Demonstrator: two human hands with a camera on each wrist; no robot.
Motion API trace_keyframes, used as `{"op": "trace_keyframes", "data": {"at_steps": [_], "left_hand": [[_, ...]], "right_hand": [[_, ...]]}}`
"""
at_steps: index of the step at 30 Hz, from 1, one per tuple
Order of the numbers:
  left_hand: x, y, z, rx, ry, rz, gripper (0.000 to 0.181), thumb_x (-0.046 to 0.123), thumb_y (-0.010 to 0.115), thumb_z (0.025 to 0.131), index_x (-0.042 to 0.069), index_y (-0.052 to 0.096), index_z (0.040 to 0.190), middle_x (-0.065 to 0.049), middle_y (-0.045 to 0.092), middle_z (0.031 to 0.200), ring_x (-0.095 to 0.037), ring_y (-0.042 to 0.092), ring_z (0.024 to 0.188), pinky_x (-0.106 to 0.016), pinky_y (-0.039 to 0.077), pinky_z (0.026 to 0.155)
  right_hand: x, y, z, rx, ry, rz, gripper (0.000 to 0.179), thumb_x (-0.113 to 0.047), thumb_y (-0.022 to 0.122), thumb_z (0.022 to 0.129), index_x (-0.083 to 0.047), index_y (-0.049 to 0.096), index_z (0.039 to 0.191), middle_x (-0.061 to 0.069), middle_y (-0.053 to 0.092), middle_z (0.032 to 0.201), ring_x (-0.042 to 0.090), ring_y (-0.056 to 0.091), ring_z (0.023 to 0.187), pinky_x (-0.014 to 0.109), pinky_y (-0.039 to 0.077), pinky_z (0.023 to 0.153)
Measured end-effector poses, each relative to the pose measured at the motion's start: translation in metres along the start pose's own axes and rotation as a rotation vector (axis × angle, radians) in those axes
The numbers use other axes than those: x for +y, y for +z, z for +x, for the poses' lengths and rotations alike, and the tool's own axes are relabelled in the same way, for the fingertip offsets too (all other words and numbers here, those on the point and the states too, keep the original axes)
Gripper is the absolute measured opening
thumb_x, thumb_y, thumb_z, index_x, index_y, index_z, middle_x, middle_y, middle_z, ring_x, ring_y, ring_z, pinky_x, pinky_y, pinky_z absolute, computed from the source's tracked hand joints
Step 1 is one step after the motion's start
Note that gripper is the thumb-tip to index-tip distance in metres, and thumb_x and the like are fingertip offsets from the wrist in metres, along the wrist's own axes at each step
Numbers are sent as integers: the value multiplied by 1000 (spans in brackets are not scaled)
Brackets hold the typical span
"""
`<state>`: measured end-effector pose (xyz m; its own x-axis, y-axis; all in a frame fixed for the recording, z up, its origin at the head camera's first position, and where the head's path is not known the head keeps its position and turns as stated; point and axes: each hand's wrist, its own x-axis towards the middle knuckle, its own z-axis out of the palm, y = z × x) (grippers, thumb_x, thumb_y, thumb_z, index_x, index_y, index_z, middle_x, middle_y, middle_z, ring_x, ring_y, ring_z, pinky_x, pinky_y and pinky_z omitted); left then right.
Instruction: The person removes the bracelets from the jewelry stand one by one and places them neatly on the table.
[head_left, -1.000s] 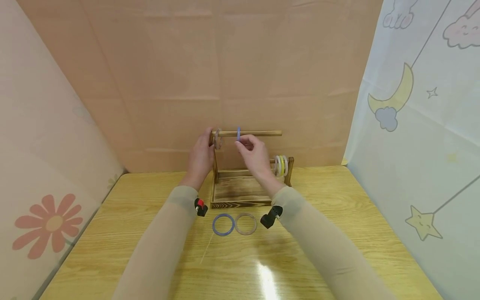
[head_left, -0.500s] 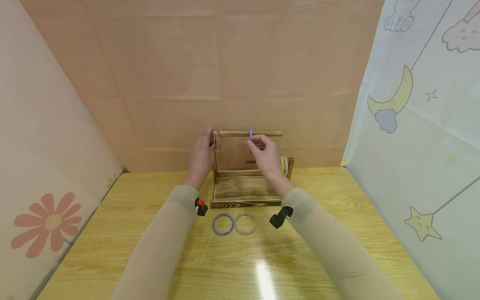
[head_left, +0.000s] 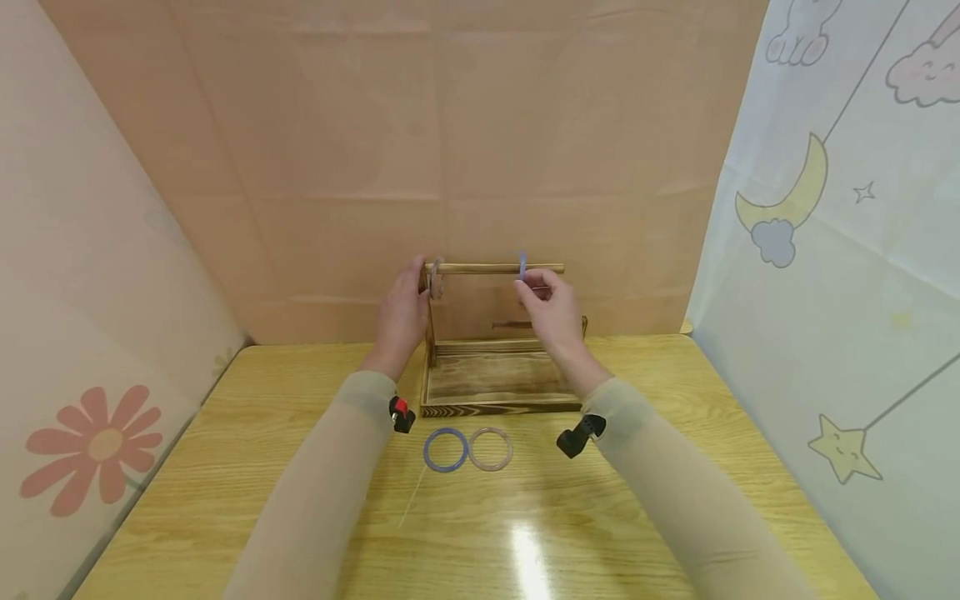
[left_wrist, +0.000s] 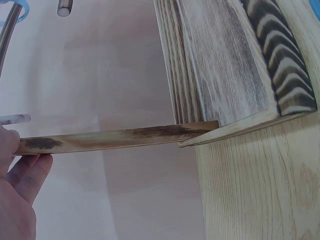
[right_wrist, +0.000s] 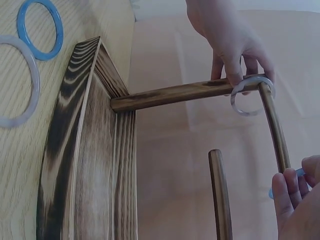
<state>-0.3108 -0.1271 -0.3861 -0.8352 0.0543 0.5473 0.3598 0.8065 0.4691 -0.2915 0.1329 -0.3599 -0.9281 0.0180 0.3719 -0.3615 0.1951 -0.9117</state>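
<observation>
My left hand [head_left: 401, 317] grips the top of the left post [left_wrist: 110, 138] of a wooden bangle stand, thumb and fingers on either side of it. A pale, purplish bangle [right_wrist: 239, 105] hangs on the upper rod [head_left: 472, 268] right beside that hand. Farther along the same rod, my right hand [head_left: 555, 312] pinches a blue bangle [head_left: 522, 260] between thumb and fingers. The rod passes through this bangle, which stands near the rod's free right end. Below it, a lower peg [head_left: 513, 325] sticks out leftward; its right part is behind my right hand.
The stand's tray base [head_left: 495, 410] sits on the wood-grain table. In front of it lie a blue bangle [head_left: 446, 469] and a pale pink bangle [head_left: 491, 468], side by side. A brown sheet [head_left: 337, 167] rises behind, and a printed white sheet [head_left: 847, 292] borders the right side.
My right hand has slid the blue bangle rightward along the upper rod. Its forearm now hides the white and yellow bangles seen earlier on the lower peg. My left hand has stayed put.
</observation>
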Motion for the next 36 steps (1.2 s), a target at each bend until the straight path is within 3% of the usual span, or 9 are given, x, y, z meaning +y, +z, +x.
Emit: {"op": "trace_keyframes", "data": {"at_steps": [4,9,15,20,22,27,32,36], "left_hand": [[0,0,1,-4,-5,-6,61,-3,62,110,12,39,164,-21,62,145,-44,67,123,-59,58,99],[0,0,0,-3,-7,-2,61,-2,63,110,12,39,164,-21,61,146,-44,67,123,-58,58,100],[1,-1,-3,10,6,15,61,-2,64,110,12,39,163,-22,62,145,-44,67,121,-59,59,98],[2,-1,-6,21,14,29,61,-2,64,109,13,39,163,-21,63,143,-44,68,118,-59,59,95],[2,-1,-6,22,11,27,61,-2,65,109,13,39,163,-21,63,143,-44,68,117,-59,59,94],[3,-2,-8,23,5,19,62,-3,64,109,12,39,164,-22,63,144,-44,68,119,-59,59,95],[3,-3,-10,20,-1,16,62,-3,64,109,11,39,165,-23,62,146,-45,67,122,-60,58,97],[3,-3,-10,18,-10,18,63,-2,64,110,12,38,165,-23,62,146,-46,67,120,-61,59,96]], "right_hand": [[4,-7,1,13,-7,3,24,-17,73,110,2,73,124,14,72,114,44,72,108,27,61,84],[6,-15,1,29,-31,-9,22,-13,72,110,4,73,123,18,72,114,30,72,98,31,63,85],[7,-24,-1,26,-27,-4,23,-14,71,110,5,71,124,19,72,116,41,72,104,28,63,84],[8,-32,-2,28,-4,-2,25,-15,70,111,5,71,127,21,71,119,36,72,103,23,62,80],[9,-35,-2,35,-3,1,26,-15,70,111,6,71,127,20,71,118,30,73,100,29,64,84],[12,-40,-1,49,-4,11,26,-13,71,110,7,71,126,19,71,117,36,73,104,45,64,95],[14,-46,-2,55,9,12,26,-13,72,110,7,71,127,18,71,118,41,72,108,37,64,93],[17,-51,-3,53,17,6,28,-14,71,110,8,70,128,18,71,119,37,73,107,40,64,96]]}}
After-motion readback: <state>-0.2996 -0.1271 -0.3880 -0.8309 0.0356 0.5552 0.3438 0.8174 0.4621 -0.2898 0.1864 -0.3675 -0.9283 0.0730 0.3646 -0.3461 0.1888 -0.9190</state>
